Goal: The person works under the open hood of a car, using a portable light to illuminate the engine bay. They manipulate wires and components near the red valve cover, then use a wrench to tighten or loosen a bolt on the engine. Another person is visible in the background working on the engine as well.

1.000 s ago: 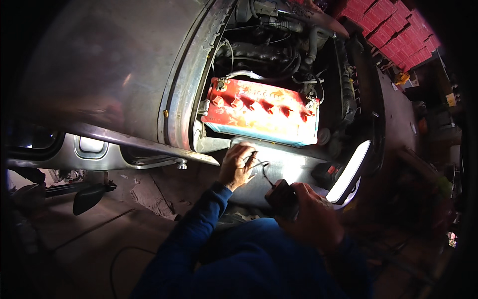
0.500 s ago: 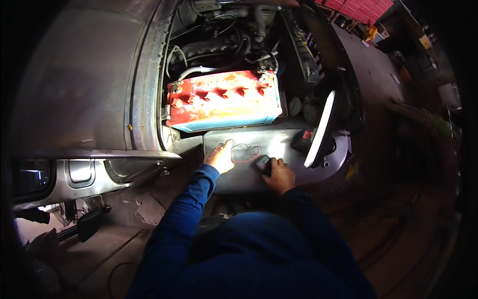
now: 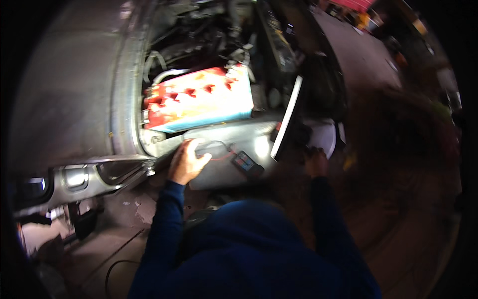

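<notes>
A small dark meter [image 3: 247,164], apparently a multimeter, lies on the grey metal panel [image 3: 216,180] in front of a large red-topped battery [image 3: 201,107]. Thin red and black test leads [image 3: 219,158] run from it to my left hand [image 3: 186,162]. This hand seems to hold their ends in its curled fingers, with the thumb standing apart; the ends are hidden. Far to the right, my right hand [image 3: 317,163] is off the meter, near the panel's right end and a lit white lamp bar [image 3: 287,119]. Shadow and blur hide its fingers.
Beyond the battery lies an engine bay [image 3: 194,40] with hoses and cables. A broad metal body panel [image 3: 64,94] fills the left side. A vehicle door [image 3: 74,182] stands at the lower left. Workshop floor [image 3: 353,45] stretches at the upper right.
My right hand has let go of the meter and moved right, past the lamp. My left hand has shifted slightly left, its thumb now spread. The view has swung right.
</notes>
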Demonstrator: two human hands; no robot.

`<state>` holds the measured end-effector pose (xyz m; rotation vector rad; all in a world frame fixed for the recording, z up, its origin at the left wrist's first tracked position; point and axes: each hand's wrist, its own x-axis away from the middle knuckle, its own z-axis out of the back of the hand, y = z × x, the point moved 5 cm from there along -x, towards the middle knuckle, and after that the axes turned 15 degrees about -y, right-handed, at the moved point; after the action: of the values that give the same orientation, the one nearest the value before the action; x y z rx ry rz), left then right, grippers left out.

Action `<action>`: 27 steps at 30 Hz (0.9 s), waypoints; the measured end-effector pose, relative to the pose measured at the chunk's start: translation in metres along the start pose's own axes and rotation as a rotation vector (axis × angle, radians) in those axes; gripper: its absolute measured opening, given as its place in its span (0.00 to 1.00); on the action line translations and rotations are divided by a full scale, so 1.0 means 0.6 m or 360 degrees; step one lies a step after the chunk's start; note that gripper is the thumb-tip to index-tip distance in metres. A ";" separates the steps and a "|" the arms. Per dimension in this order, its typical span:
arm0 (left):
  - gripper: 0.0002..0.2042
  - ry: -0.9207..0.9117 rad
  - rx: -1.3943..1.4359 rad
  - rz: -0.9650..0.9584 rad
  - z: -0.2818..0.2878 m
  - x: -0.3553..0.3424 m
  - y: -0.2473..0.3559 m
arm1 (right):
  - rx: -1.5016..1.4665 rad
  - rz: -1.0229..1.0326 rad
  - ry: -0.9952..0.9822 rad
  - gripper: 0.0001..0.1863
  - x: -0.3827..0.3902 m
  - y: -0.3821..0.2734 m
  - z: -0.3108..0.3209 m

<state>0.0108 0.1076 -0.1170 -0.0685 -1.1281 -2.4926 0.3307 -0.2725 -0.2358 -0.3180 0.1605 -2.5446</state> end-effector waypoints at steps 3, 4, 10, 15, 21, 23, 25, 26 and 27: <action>0.24 0.0088 -0.0178 0.0075 0.002 -0.020 0.028 | 0.0503 0.0093 -0.0500 0.14 -0.058 -0.022 -0.019; 0.23 0.0157 -0.0171 -0.0023 0.006 -0.020 0.039 | 0.0491 0.0191 -0.0544 0.14 -0.063 -0.033 -0.014; 0.21 0.0486 -0.0174 -0.0107 0.050 -0.043 0.011 | -0.0158 0.0268 -0.0466 0.17 -0.088 0.018 -0.035; 0.14 0.1106 -0.0049 0.0137 0.132 -0.069 -0.080 | -0.0075 0.0333 -0.0553 0.13 -0.156 0.160 0.094; 0.17 0.1368 0.0489 0.0054 0.165 -0.121 -0.029 | 0.0214 0.1004 0.0199 0.19 -0.246 -0.168 0.570; 0.14 0.1343 0.0695 -0.0068 0.210 -0.147 0.015 | -0.0436 0.1185 -0.0055 0.16 -0.257 -0.367 0.583; 0.13 0.1395 0.0539 -0.0071 0.335 -0.192 0.025 | 0.0514 0.2029 0.0196 0.14 -0.233 -0.579 0.549; 0.14 0.1838 0.0244 -0.0169 0.407 -0.205 0.038 | 0.0348 0.1935 -0.0059 0.13 -0.246 -0.656 0.508; 0.13 0.1775 -0.0046 -0.0159 0.487 -0.229 0.032 | 0.0402 0.1930 -0.0189 0.12 -0.254 -0.730 0.463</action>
<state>0.1094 0.3559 0.0648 1.2159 -0.5842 -2.0391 0.2981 0.1636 0.0823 -0.1762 -0.0259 -1.3200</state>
